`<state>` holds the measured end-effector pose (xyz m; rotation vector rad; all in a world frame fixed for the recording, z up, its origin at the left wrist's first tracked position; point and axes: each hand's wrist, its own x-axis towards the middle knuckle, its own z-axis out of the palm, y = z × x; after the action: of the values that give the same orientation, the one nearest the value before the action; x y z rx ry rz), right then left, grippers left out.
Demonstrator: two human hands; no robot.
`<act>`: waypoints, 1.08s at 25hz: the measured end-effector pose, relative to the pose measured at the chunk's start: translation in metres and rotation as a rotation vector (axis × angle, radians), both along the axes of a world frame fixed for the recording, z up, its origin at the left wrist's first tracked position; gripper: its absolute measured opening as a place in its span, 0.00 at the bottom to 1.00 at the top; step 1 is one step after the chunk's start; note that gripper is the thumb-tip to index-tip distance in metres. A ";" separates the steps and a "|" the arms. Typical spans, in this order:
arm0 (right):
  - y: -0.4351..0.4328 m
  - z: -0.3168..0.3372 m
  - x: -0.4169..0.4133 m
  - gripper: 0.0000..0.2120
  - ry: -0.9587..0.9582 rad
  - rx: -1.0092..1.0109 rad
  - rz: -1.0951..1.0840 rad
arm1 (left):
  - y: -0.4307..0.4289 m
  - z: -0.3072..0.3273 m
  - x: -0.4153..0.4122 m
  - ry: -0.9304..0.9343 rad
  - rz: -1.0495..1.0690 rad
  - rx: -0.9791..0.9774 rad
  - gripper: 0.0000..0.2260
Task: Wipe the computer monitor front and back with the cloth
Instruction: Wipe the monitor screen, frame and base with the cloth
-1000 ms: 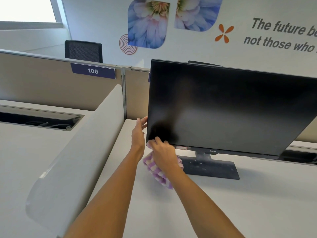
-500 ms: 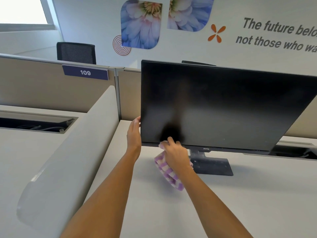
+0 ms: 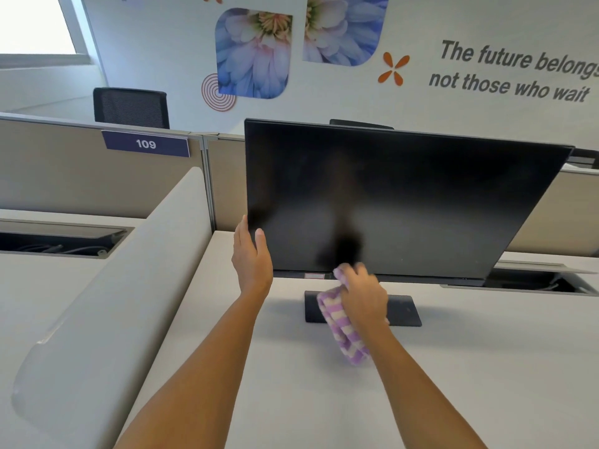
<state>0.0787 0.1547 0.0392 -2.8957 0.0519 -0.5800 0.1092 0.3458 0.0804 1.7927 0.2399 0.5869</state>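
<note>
Left hand (image 3: 252,260) clasps the monitor (image 3: 405,196) at its left edge; right hand (image 3: 364,296) grips the cloth (image 3: 340,322) against its bottom bezel.

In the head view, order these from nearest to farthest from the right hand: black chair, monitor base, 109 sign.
From the right hand:
1. Monitor base: on the desk, just behind the hand.
2. 109 sign: on the partition, to the left.
3. Black chair: beyond the partition, farther back.
</note>
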 end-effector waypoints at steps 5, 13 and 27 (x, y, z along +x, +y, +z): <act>0.052 0.015 0.011 0.15 0.022 -0.132 0.273 | -0.020 0.019 -0.005 -0.184 0.039 0.341 0.22; -0.046 -0.002 0.015 0.14 0.115 -0.099 0.067 | -0.047 0.063 0.006 -0.326 0.005 0.597 0.21; -0.054 0.003 0.018 0.13 0.065 -0.061 0.268 | -0.137 0.144 0.035 -0.458 0.032 0.912 0.20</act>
<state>0.0963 0.1008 0.0426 -2.9097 -0.3446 -0.4459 0.1443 0.2084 0.2246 2.4340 -0.3811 1.2386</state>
